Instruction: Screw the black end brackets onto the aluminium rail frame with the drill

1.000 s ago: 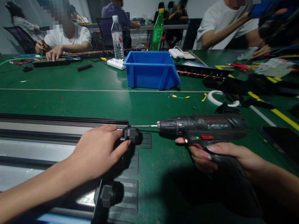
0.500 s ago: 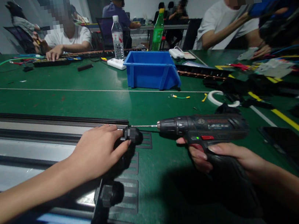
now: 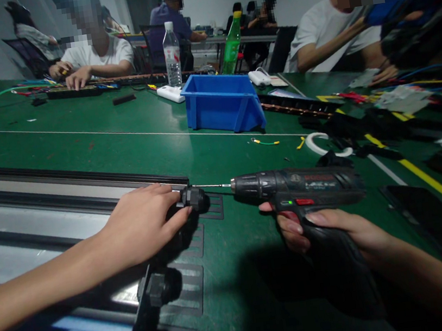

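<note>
A long silver-and-black metal housing (image 3: 40, 226) lies on the left, with black cable glands (image 3: 164, 286) along its near end plate. My left hand (image 3: 142, 223) lies over the corner of that end, its thumb and fingers closed about the top cable gland (image 3: 195, 198). In my right hand (image 3: 336, 226) is a black cordless drill (image 3: 298, 185), gripped by its handle with a finger at the red trigger. Its long thin bit (image 3: 209, 186) points left and reaches the housing's corner beside the gland. The bit's tip is too small to make out.
A blue bin (image 3: 223, 105) stands mid-table, a clear bottle (image 3: 172, 57) and a green bottle (image 3: 232, 43) behind it. Wires, a white ring (image 3: 312, 144) and a dark phone-like slab (image 3: 426, 219) lie right. Slotted black plates (image 3: 192, 287) stick out under the housing. Co-workers sit opposite.
The whole view has shifted very slightly. Both hands and the drill keep the same places against the housing. Across the table, a co-worker's hand has moved a little.
</note>
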`<state>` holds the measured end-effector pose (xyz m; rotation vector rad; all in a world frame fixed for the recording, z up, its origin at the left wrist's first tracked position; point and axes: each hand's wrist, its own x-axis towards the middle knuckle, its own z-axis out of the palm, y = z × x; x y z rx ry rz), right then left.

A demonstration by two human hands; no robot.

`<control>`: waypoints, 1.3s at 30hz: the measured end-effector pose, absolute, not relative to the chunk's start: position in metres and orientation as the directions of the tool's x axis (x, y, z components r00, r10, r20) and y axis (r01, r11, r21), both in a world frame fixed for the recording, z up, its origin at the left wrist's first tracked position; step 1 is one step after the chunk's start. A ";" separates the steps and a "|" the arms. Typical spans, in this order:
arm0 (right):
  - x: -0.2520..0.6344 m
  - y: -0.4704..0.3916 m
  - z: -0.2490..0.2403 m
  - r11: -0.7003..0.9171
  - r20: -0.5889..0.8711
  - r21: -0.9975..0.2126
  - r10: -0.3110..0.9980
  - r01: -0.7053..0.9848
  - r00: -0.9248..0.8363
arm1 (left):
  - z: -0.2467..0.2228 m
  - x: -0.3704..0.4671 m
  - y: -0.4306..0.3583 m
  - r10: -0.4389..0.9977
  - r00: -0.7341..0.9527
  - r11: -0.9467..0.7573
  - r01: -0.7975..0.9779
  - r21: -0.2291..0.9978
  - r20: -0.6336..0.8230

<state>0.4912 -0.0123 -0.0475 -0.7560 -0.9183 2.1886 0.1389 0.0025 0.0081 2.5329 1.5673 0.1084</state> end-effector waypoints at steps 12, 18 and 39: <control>0.490 -0.013 -0.045 -0.536 -0.252 -0.779 0.743 -0.326 -0.620 | 0.000 0.134 0.006 0.887 0.457 -0.446 0.885 0.129 -0.063; 0.491 -0.010 -0.048 -0.566 -0.208 -0.736 0.712 -0.373 -0.671 | -0.005 0.131 0.008 0.898 0.433 -0.419 0.895 0.150 -0.074; 0.490 -0.011 -0.044 -0.609 -0.214 -0.692 0.686 -0.387 -0.695 | -0.003 0.131 0.012 0.880 0.448 -0.441 0.894 0.080 -0.158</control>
